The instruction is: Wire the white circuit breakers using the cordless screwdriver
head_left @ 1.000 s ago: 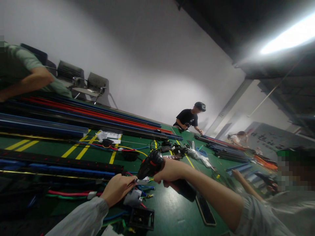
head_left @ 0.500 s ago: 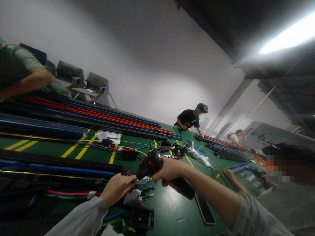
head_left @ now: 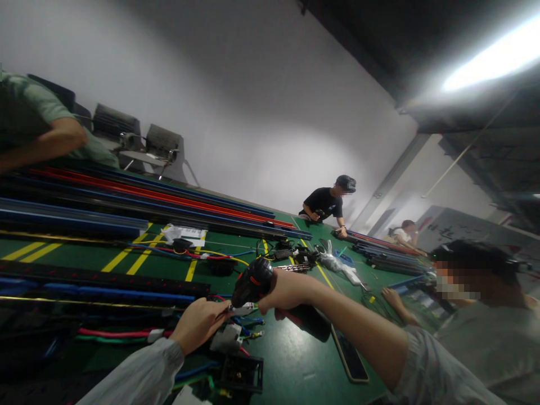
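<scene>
The right hand (head_left: 289, 289) is wrapped around a black-and-orange power drill (head_left: 252, 281) above the green bench (head_left: 289, 360), covering much of the grip. The left hand (head_left: 200, 323) pinches a small part (head_left: 230, 307) at the drill's nose; fingertips and blur obscure its shape, and the bit is indistinct. The drill's base hides one end of a phone (head_left: 351, 360).

Grey wall (head_left: 236, 112); dark chairs (head_left: 162, 142) alongside; bright ceiling light (head_left: 493, 56).
</scene>
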